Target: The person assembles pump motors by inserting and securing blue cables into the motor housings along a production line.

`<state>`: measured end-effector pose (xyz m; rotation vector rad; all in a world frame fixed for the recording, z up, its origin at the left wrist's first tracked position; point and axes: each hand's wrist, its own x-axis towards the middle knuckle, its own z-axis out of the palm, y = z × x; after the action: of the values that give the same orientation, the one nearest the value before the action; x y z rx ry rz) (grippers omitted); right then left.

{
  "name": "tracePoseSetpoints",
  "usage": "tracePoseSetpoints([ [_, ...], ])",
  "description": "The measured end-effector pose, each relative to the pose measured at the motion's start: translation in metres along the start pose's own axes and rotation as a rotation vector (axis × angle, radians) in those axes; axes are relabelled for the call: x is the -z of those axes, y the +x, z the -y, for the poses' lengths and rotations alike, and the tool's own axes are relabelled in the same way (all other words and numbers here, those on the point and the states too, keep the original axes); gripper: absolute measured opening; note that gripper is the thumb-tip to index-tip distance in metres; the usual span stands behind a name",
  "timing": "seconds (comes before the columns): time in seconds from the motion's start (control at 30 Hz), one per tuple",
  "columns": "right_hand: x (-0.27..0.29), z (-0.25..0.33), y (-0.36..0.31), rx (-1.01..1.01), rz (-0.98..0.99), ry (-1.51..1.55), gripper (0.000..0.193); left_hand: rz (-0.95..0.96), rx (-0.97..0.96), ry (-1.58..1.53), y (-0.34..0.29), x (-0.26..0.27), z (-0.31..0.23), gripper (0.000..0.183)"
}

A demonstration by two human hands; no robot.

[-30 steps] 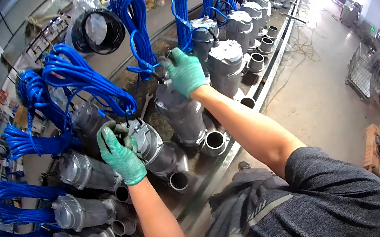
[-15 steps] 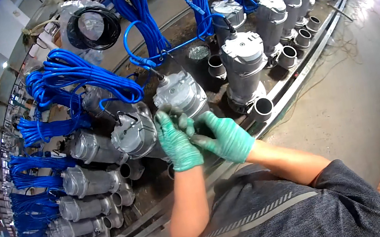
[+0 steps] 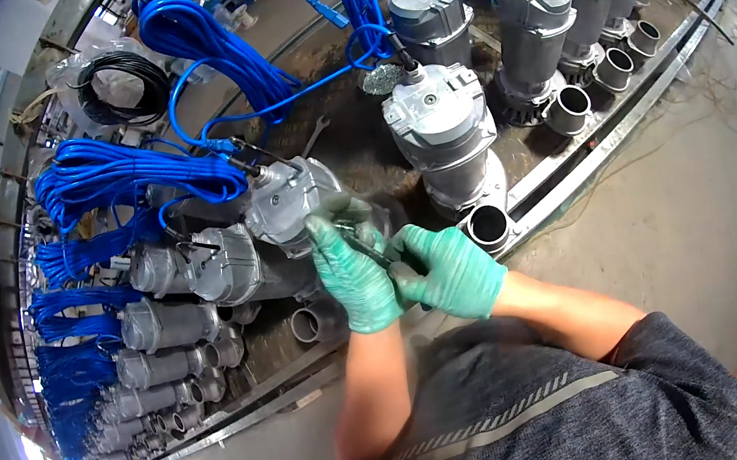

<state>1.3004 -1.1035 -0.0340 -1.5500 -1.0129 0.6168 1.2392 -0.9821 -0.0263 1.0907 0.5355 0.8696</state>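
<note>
Nearest, the person's two green-gloved hands are meeting over a tilted grey pump [image 3: 300,205] lying at the front of the table [image 3: 565,171]. The left hand [image 3: 353,272] is closing its fingers round a slim tool, and the right hand [image 3: 450,270] is gripping beside it, touching the pump's base. This looks like a fastening step; next, it likely calls for steady turning. Farther back, an upright pump [image 3: 442,133] and blue cable coils [image 3: 123,180] are standing.
</note>
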Motion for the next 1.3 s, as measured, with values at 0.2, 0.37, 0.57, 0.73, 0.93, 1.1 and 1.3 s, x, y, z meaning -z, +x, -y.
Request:
tracePoseSetpoints([
  [0.2,0.035,-0.004,-0.008,-0.287,0.231,0.649,0.019,-0.088,-0.031,0.197,-0.009,-0.015,0.005,0.049],
  [0.37,0.044,-0.004,-0.013,-0.263,0.325,0.66,0.028,0.065,-0.135,0.53,-0.005,-0.017,-0.008,0.043],
  [0.57,0.041,-0.013,-0.011,0.133,0.097,0.273,0.025,0.449,-0.189,0.585,0.004,-0.021,-0.018,0.036],
  [0.73,0.076,0.021,-0.004,0.06,0.15,-0.081,0.028,0.373,-0.324,0.638,0.024,-0.013,-0.036,0.039],
  [0.93,0.157,0.058,0.027,-0.048,-0.446,0.078,0.028,0.113,-0.015,0.013,0.078,0.03,-0.077,0.035],
  [1.1,0.175,0.028,0.065,0.058,-0.561,-0.265,0.033,0.234,0.094,-0.196,0.107,0.033,-0.072,0.037],
  [1.3,0.174,0.001,0.081,0.007,-0.499,-0.299,0.029,0.309,0.122,-0.199,0.111,0.041,-0.07,0.035],
])
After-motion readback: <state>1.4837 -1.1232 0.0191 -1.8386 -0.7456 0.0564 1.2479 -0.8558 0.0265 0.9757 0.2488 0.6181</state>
